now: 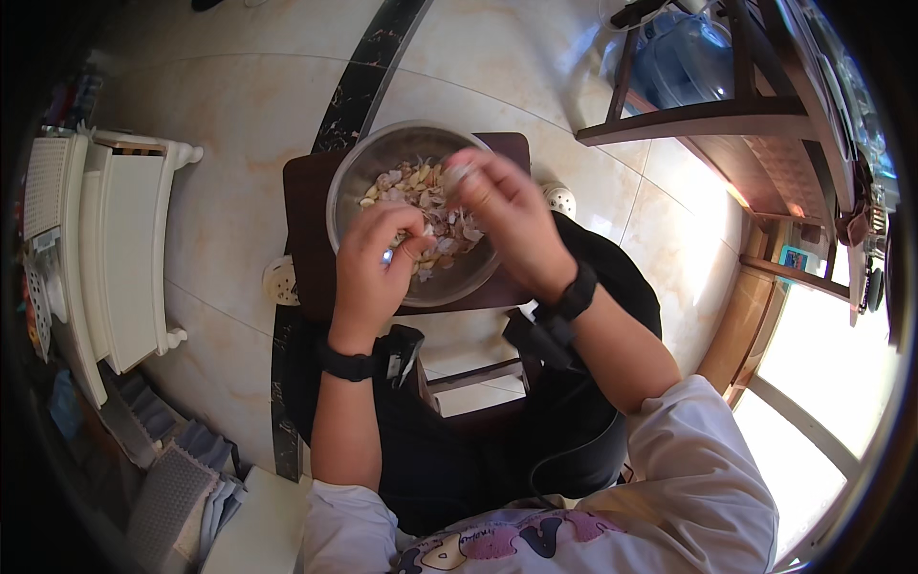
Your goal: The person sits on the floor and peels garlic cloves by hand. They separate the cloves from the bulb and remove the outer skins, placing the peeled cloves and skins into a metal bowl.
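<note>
A round stainless steel bowl [343,179] sits on a dark brown stool [308,237] before me. Garlic cloves [418,176] and loose papery garlic skins [462,231] lie heaped inside it. Over the bowl's near left part, my left hand [376,262] pinches a small pale piece of garlic [429,230] between thumb and forefinger, mostly covered by the fingers. My right hand [513,208], blurred, is raised over the right side of the bowl. Its fingertips close on a whitish bit of garlic [456,176]; whether this is clove or skin is unclear.
My knees, in black trousers [602,265], flank the stool. Perforated cream clogs [281,281] show beside it. At left stands a white cabinet [133,251]; at upper right, a dark wooden rack [703,118] with a blue water jug [685,61]. Black bands [350,366] circle both wrists.
</note>
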`<move>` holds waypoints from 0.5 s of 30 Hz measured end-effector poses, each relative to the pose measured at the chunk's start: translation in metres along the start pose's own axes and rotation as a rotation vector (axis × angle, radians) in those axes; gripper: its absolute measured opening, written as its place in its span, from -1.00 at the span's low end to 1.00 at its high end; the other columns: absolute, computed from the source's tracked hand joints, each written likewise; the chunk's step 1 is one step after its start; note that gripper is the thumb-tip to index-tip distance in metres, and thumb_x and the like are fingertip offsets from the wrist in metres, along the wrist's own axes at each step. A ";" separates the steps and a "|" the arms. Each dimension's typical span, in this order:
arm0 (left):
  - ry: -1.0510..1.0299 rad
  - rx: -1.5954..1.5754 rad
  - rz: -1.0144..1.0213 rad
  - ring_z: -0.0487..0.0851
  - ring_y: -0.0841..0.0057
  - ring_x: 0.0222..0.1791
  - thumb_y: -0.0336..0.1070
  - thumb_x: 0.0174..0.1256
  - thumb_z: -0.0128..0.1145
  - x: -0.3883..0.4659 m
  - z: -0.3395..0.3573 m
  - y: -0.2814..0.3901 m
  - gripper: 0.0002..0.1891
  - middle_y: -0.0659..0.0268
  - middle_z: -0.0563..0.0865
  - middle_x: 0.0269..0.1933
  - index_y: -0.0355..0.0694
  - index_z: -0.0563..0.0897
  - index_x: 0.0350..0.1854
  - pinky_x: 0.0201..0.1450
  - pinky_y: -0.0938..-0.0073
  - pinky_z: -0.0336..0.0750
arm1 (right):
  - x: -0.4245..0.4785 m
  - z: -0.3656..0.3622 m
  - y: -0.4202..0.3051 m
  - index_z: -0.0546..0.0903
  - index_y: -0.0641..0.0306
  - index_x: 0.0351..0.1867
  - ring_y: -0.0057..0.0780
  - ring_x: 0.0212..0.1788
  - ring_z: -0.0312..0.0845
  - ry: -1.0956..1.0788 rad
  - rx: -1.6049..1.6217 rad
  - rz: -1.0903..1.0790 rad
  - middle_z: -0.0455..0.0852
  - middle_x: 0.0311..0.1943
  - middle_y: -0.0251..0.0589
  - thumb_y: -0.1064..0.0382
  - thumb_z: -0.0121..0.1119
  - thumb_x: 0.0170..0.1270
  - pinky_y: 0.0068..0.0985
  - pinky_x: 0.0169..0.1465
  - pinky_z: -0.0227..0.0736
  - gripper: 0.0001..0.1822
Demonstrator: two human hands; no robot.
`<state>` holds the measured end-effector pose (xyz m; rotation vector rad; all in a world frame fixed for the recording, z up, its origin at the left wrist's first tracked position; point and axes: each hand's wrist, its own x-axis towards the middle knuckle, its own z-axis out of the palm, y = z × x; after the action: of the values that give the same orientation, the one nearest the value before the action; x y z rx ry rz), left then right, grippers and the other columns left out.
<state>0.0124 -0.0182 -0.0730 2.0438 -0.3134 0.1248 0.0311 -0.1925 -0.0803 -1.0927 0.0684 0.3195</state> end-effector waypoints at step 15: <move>-0.027 0.377 -0.142 0.63 0.41 -0.25 -0.41 0.23 0.21 -0.010 -0.018 -0.028 -0.87 0.27 0.65 -0.11 -0.27 0.63 -0.19 -0.19 0.50 0.52 | 0.010 -0.019 -0.013 0.53 0.25 0.06 -0.69 -0.13 0.42 -0.057 0.030 0.074 0.56 -0.13 -0.43 0.18 0.19 0.36 -0.64 0.04 0.35 -0.68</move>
<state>0.0116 0.0117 -0.0906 2.4360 -0.1680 0.0722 0.0463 -0.2126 -0.0801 -1.0527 0.0629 0.4150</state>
